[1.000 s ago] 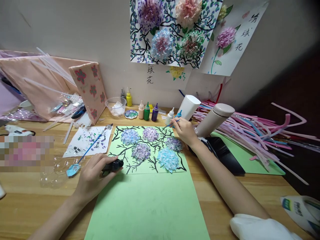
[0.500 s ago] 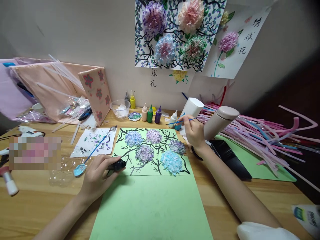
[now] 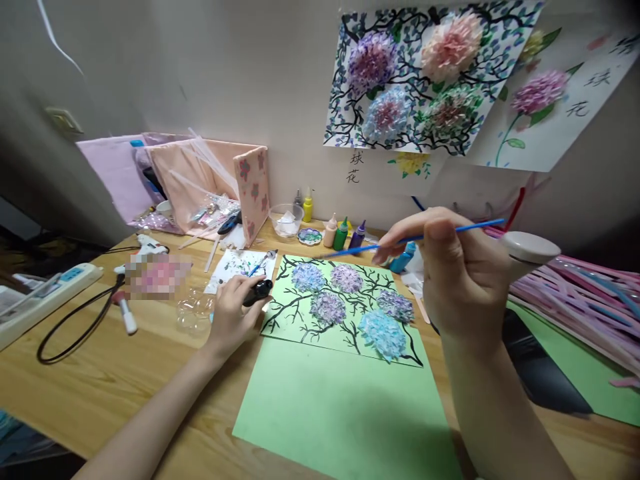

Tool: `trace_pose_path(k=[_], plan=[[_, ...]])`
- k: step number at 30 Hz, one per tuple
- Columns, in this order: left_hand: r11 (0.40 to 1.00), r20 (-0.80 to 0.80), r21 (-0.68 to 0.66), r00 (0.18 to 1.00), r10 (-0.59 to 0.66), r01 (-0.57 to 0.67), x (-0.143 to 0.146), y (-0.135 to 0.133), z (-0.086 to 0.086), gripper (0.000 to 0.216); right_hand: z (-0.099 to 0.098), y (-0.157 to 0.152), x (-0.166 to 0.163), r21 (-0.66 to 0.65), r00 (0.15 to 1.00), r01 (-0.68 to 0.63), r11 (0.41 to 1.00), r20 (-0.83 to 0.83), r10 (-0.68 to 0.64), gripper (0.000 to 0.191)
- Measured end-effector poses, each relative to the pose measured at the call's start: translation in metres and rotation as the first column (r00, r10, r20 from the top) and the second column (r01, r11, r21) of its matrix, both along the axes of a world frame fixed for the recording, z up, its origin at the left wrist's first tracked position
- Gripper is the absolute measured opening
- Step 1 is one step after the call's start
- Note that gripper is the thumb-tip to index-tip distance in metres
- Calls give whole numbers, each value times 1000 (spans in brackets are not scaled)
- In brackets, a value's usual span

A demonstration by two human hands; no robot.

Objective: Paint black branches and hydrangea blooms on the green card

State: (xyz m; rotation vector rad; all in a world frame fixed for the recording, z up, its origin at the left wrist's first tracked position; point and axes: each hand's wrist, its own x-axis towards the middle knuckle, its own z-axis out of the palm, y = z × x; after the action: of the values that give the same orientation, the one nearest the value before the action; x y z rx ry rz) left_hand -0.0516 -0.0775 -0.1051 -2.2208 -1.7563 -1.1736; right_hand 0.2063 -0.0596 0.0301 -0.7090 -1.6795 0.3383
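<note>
My left hand (image 3: 231, 319) is closed around a small black bottle (image 3: 260, 291) at the left edge of the picture. Raised close to the camera, my right hand (image 3: 457, 280) pinches a thin blue paintbrush (image 3: 350, 251), its tip pointing left above the picture's far edge. The picture (image 3: 295, 321) shows black branches on pale green paper, with several ruffled flowers in blue, lilac and purple; a turquoise flower (image 3: 383, 335) sits nearest me. A larger green sheet (image 3: 330, 400) lies under it. Another blue brush (image 3: 261, 265) rests on paint-stained white paper (image 3: 230, 267), partly behind my left hand.
Paint bottles, including a green one (image 3: 341, 235), stand by the wall near a clear bowl (image 3: 286, 223). A peach fabric box (image 3: 253, 193), glue gun (image 3: 151, 245) and power strip (image 3: 50, 300) are left. Pink strips (image 3: 575, 300) and a black object (image 3: 540, 373) lie right.
My right hand has lifted toward the camera with the brush. The view has swung left, so the table's things appear farther right. My left hand keeps the bottle.
</note>
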Motion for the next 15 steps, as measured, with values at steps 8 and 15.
trace_pose_path(k=[8, 15], plan=[[994, -33, -41, 994, -107, 105, 8, -10, -1, 29, -12, -6, -33, 137, 968, -64, 988, 250, 28, 27], [991, -18, -52, 992, -123, 121, 10, -13, 2, 29, -23, 0, -40, 61, 946, -125, 990, 308, 100, 28]])
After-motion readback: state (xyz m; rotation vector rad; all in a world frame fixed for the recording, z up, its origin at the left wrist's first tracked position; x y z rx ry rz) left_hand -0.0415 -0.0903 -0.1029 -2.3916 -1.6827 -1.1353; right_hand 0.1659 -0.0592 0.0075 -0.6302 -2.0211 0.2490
